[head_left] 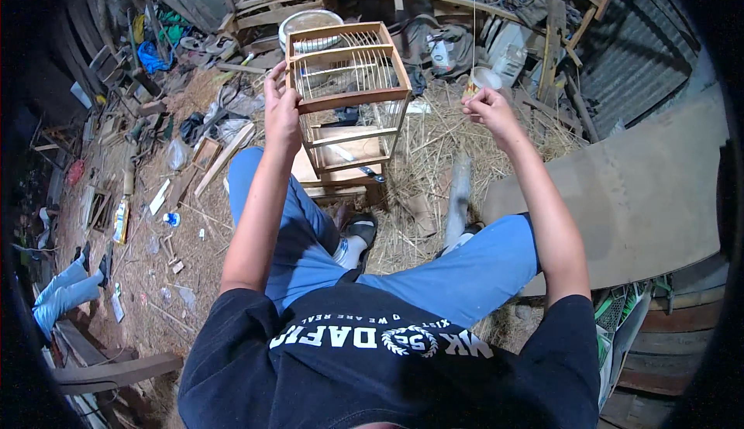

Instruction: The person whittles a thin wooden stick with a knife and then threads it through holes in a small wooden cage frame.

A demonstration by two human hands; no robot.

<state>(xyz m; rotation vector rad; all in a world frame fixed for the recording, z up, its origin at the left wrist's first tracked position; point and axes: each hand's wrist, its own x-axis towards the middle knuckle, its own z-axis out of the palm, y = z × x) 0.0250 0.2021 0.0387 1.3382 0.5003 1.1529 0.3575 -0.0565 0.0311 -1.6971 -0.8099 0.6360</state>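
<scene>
A wooden birdcage frame (353,102) with thin curved bars along one side is held up in front of my knees. My left hand (280,111) grips its left edge, fingers wrapped round the corner of the brown rail. To the right of the cage, my right hand (490,115) is raised with thumb and fingers pinched together. A thin, pale stick (474,26) rises upright from the pinch. Just behind those fingertips shows a round container (485,80), partly hidden. Below the cage lie a wooden board (349,148) and a dark-handled tool (372,173).
Straw and scraps cover the ground (434,138). A grey post (459,196) stands between my legs. At right lies a large curved sheet (620,189). A round white tub (310,22) sits behind the cage. Another person's trouser leg (66,293) shows at far left.
</scene>
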